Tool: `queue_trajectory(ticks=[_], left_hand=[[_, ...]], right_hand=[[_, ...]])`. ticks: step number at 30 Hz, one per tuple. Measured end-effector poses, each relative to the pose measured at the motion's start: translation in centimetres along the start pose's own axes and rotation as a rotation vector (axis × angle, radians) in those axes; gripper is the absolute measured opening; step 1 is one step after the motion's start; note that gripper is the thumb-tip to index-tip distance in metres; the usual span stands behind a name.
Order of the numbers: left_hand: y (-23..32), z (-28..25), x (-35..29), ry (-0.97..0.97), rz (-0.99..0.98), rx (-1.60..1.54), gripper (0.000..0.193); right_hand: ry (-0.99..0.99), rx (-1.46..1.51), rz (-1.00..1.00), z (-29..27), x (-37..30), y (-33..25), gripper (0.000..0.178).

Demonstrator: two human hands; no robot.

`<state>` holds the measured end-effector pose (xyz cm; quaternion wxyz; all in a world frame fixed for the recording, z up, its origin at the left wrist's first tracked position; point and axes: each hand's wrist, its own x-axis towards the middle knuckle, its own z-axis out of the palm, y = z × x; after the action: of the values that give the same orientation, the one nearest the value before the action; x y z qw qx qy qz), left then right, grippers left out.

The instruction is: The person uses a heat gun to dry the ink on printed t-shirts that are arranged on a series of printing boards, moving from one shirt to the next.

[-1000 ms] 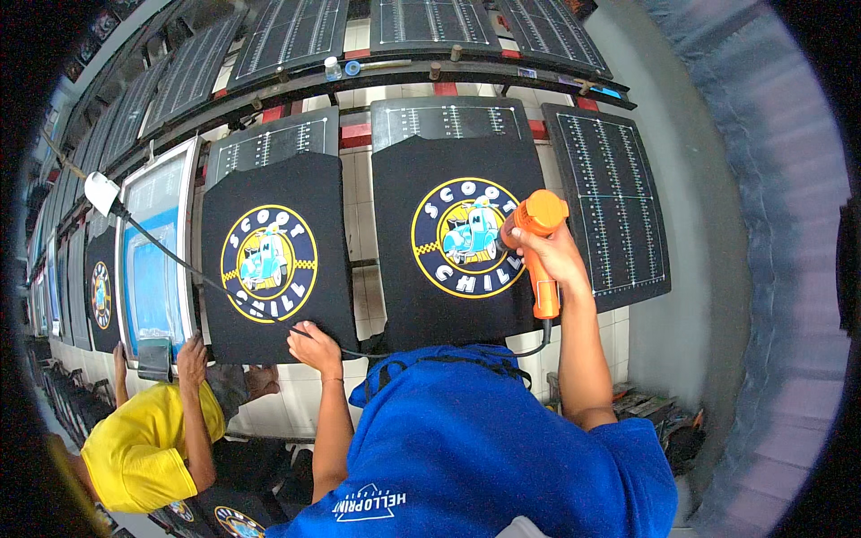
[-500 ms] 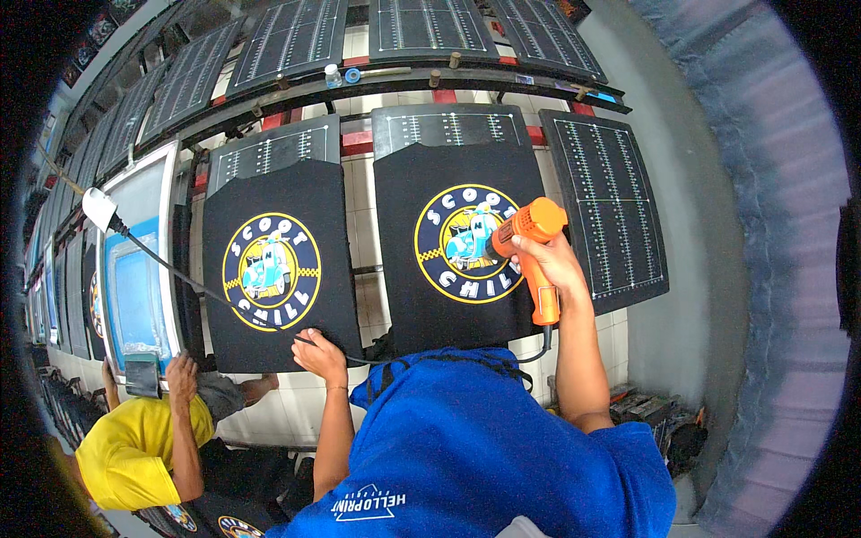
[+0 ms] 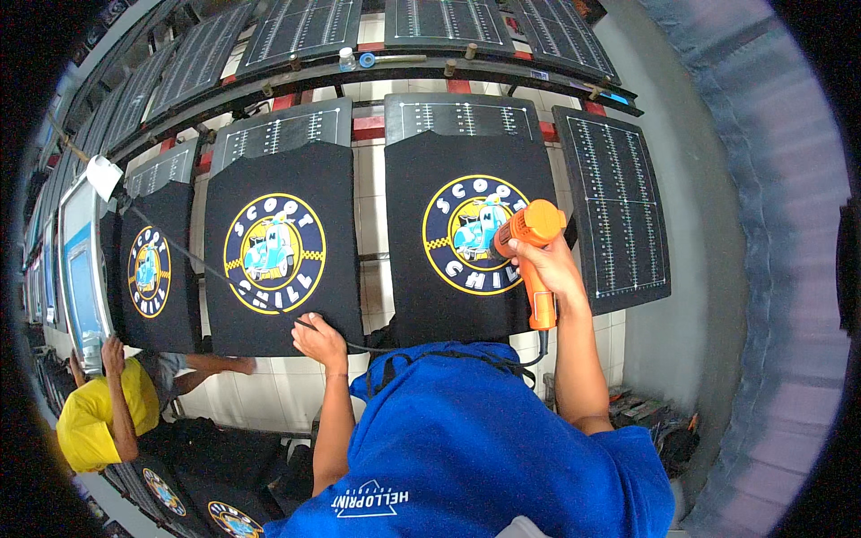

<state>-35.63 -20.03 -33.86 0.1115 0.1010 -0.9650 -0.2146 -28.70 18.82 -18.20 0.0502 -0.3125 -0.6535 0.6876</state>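
Note:
My right hand [image 3: 550, 265] is closed round the handle of an orange heat gun [image 3: 540, 235]. Its nozzle points left over the round scooter print on a black shirt panel [image 3: 408, 305], overlapping the print's right side. In my left hand [image 3: 319, 342] the fingers are closed on a black power cord [image 3: 193, 257]. That cord runs up to a white socket [image 3: 103, 177] hanging at the left, and behind my hand toward the heat gun's base. Just above my left hand lies a second black shirt panel [image 3: 224, 327] with the same print.
Another printed black panel [image 3: 175, 327] lies farther left. Beside it a co-worker in a yellow shirt [image 3: 112, 412] holds a framed screen [image 3: 91, 345]. A bare black board [image 3: 614, 206] stands at right, near a grey wall [image 3: 659, 332]. Behind runs a rail with a small bottle [image 3: 347, 59].
The co-worker and the framed screen have moved left, uncovering a third printed panel. My hands keep nearly the same hold on the heat gun and cord; the view has shifted slightly.

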Motion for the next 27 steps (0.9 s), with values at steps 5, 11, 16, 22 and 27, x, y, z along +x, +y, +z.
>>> queue_trajectory(ticks=[5,11,16,22,27], left_hand=[[0.1,-0.3,0.0,-0.021,0.003,0.003,0.026],[0.4,-0.3,0.0,0.020,-0.014,-0.011,0.027],[0.7,-0.5,0.1,-0.012,-0.007,0.016,0.027],[0.2,0.1,0.1,-0.004,-0.004,0.067,0.027],[0.2,0.1,-0.1,0.018,-0.001,0.044,0.027]], right_hand=[[0.017,-0.024,0.050,-0.8,-0.3,0.3,0.042],[0.013,0.008,0.063,-0.8,-0.7,0.6,0.041],[-0.074,-0.026,0.015,-0.5,-0.4,1.0,0.043],[-0.081,0.012,-0.005,0.8,-0.7,0.0,0.041],[-0.084,0.008,0.026,0.8,-0.6,-0.2,0.037]])
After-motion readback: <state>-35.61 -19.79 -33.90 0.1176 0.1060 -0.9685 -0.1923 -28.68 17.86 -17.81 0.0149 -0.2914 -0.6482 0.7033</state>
